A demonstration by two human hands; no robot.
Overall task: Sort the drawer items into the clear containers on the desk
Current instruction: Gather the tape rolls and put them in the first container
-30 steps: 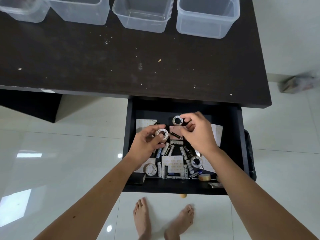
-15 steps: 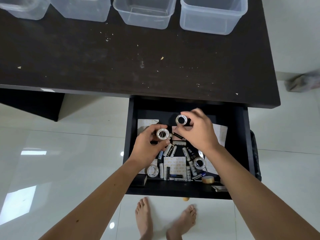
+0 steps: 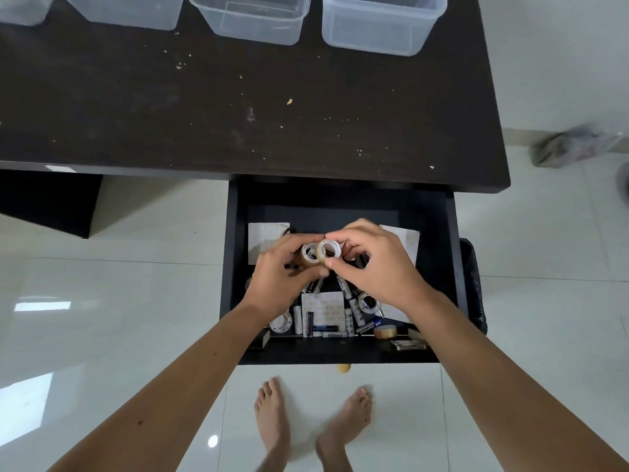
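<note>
Over the open black drawer [image 3: 452, 267], my left hand [image 3: 279, 277] grips one tape roll [image 3: 308, 255] and my right hand [image 3: 377, 267] pinches a second tape roll [image 3: 329, 250]. The two rolls touch side by side above the drawer's middle. Below the hands lie several batteries [image 3: 308, 322], a white card [image 3: 322, 308], more tape rolls [image 3: 281, 323] [image 3: 367, 303] and a tan roll [image 3: 385, 332]. Clear containers [image 3: 252, 18] [image 3: 381, 25] stand in a row at the far edge of the dark desk [image 3: 238, 107].
White paper sheets [image 3: 263, 233] [image 3: 405, 240] lie at the drawer's back corners. A small metal piece [image 3: 406, 345] sits at the front right. A black bag [image 3: 474, 291] hangs beside the drawer. My bare feet [image 3: 272, 424] stand on glossy white tiles.
Both hands lifted their tape rolls and brought them together at the drawer's middle; earlier the rolls were apart, the right one farther back.
</note>
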